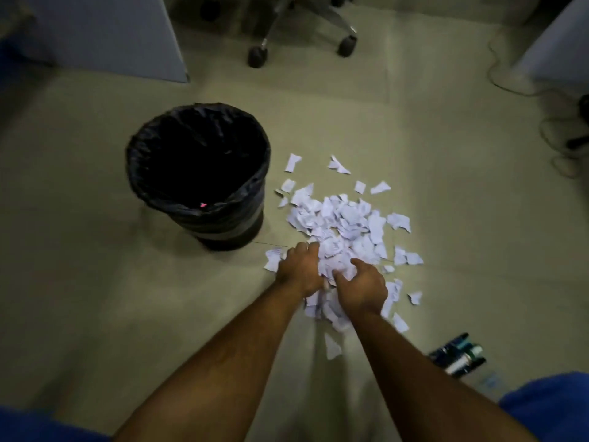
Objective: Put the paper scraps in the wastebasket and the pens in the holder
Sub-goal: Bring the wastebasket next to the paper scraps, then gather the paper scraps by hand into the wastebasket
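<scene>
A heap of torn white paper scraps [344, 224] lies on the floor just right of a round wastebasket [197, 205] lined with a black bag. My left hand [299, 269] and my right hand [361, 290] are pressed together at the near edge of the heap, cupping a bunch of scraps between them. Loose scraps lie scattered around the heap. A bundle of pens or markers [459, 357] lies on the floor at the lower right. No holder is in view.
An office chair base with castors [302, 43] stands at the back. A grey panel [105, 36] is at the back left, cables [522, 84] run along the right side, and blue-clothed knees fill the bottom corners.
</scene>
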Tool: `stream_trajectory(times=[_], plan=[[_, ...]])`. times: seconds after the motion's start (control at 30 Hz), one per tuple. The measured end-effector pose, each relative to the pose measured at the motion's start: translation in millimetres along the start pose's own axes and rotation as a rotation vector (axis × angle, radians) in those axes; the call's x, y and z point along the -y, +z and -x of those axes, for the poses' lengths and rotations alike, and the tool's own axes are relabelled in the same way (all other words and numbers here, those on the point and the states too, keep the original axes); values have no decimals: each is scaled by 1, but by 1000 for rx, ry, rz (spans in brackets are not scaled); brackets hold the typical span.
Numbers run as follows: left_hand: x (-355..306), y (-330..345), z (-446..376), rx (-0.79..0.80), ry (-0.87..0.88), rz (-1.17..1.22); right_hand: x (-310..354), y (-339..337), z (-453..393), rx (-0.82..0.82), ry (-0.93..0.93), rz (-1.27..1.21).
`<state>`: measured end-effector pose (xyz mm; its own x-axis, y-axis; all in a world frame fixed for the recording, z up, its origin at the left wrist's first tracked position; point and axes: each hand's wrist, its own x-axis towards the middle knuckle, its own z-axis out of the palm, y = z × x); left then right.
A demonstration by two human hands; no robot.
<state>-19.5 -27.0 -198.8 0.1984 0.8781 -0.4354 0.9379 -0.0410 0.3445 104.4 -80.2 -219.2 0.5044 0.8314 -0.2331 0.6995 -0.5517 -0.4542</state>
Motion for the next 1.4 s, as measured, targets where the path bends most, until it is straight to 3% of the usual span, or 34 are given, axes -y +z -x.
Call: stream_trajectory(times=[0.1, 0.23, 0.33, 0.4, 0.6, 0.73, 0.93, 1.07, 1.4], plan=[[-4, 24, -12, 108, 52, -137, -27, 4, -8, 70, -64, 229], [-9, 52, -26, 212, 174, -286, -40, 18, -25, 246, -89, 313], [-10, 60, -33, 175, 210, -416, -44, 31, -28, 126, -137, 349], [-10, 60, -35, 139, 222, -444, -44, 38, -29, 134, -148, 381], [1, 52, -38, 69, 265, -343, -24, 46, -22, 50, -120, 331], [13, 49, -37, 17, 203, -214, -15, 43, -22, 63, -84, 227], [19, 35, -30, -176, -19, 209, -15, 40, -24, 1, 41, -81], [5, 18, -19, -255, -51, 274, -7, 30, -22, -73, 228, -388], [-24, -60, 4, -381, -60, 385, 65, -22, -6, -169, 316, -773]])
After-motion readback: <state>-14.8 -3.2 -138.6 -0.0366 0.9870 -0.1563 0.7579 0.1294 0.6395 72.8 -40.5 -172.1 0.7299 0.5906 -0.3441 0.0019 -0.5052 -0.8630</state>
